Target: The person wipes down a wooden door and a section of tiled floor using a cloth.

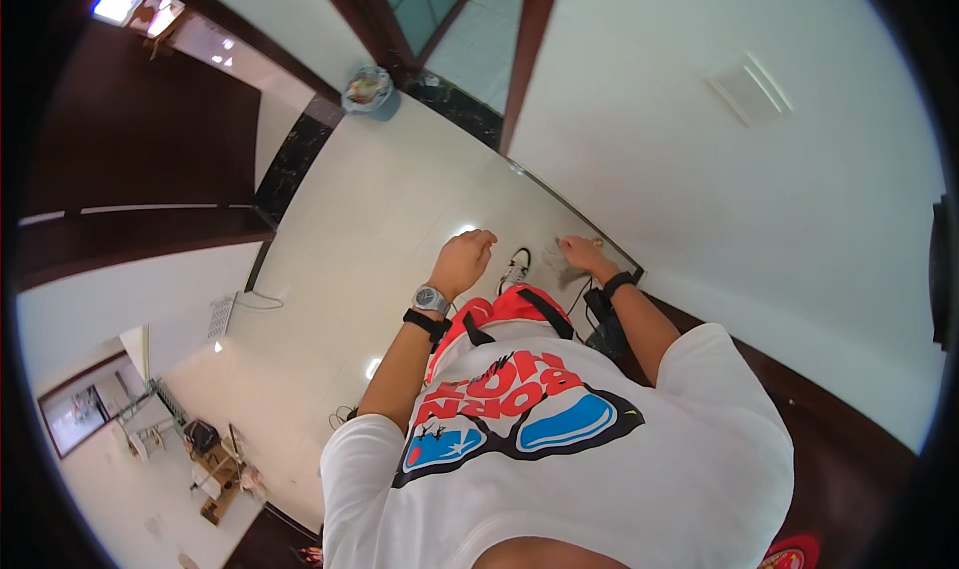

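Note:
My left hand is held in front of my body with its fingers curled in, and nothing shows in it. A silver watch and a black band are on that wrist. To the right, near the wall's foot, my right hand is closed. What it holds, if anything, is hidden. A black band circles this wrist too. Beside the right hand is a blurred greyish shape that I cannot make out. Between the hands, lower down, one black-and-white shoe shows on the floor.
A pale tiled floor stretches ahead. A lined bin with rubbish stands by a doorway. The white wall runs close on my right. A dark wooden door is at far left; boxes lie lower left.

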A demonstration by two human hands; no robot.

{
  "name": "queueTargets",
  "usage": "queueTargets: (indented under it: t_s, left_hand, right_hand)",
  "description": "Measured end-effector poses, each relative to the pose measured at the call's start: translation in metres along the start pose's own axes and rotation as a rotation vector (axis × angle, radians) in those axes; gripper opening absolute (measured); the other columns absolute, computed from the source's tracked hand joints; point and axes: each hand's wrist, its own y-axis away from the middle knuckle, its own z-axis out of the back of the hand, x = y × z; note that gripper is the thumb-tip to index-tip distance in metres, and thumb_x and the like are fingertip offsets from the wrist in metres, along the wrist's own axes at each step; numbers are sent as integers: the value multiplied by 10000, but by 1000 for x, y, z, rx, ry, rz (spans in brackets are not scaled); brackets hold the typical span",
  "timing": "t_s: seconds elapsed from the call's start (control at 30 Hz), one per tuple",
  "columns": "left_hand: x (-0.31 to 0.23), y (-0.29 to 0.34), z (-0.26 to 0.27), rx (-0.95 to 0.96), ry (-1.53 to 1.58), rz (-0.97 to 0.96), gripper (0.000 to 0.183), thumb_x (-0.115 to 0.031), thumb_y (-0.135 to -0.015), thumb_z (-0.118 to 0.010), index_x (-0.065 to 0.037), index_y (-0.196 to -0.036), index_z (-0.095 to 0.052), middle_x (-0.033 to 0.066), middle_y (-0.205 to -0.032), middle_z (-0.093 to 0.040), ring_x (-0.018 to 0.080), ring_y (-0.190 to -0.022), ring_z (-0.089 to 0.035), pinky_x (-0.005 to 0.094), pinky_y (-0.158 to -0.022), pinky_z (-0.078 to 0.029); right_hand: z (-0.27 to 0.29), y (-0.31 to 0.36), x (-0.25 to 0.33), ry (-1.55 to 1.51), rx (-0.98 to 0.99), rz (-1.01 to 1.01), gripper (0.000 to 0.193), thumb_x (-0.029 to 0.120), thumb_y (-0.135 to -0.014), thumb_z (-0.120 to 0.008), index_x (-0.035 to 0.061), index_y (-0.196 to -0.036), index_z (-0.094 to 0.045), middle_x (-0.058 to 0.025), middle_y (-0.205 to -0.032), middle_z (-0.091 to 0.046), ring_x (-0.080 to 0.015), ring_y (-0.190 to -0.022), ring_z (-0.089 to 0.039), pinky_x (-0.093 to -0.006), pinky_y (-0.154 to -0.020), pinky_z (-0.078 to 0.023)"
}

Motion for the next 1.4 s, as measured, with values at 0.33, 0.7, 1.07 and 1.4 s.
queueTargets:
  t_s: [0.33,0.7,1.07,1.4]
  left_hand:
    - [389,500,444,-121,67,203,257,-173,-1096,-626,-93,-1293,-769,147,-1169,-834,376,-1081,-793,502,-976,-628]
    - [785,1070,841,-517,-72,298,374,-233,-1116,-677,-116,-1470,-650,161,-1178,-814,410,-1110,-781,518,-985,-620]
    - [910,1065,1002,-482,129,487,846,-505,-1016,-857,-78,-1674,-540,251,-1486,-739,442,-1367,-712,511,-1175,-567]
    - [1046,979,1157,-830,407,681,322,-271,-1069,-751,-3,-1243,-785,267,-1108,-821,512,-1043,-765,543,-940,-612]
  right_hand:
    - [-343,-21,732,-390,53,183,422,340,-1230,-616,-39,-1349,-759,-52,-1225,-808,-182,-1167,-705,-380,-1034,-553]
    - [-849,-15,1409,-363,535,256,393,306,-1237,-618,-15,-1434,-730,-17,-1284,-758,-138,-1171,-674,-321,-1076,-532]
    - [-919,-156,1694,-473,948,237,764,385,-1175,-731,-65,-1737,-477,-102,-1466,-720,-200,-1301,-681,-362,-1118,-542]
    - [-938,-409,1894,-126,1273,338,835,287,-1132,-814,22,-1801,-389,-201,-1602,-683,-239,-1360,-735,-398,-1179,-565]
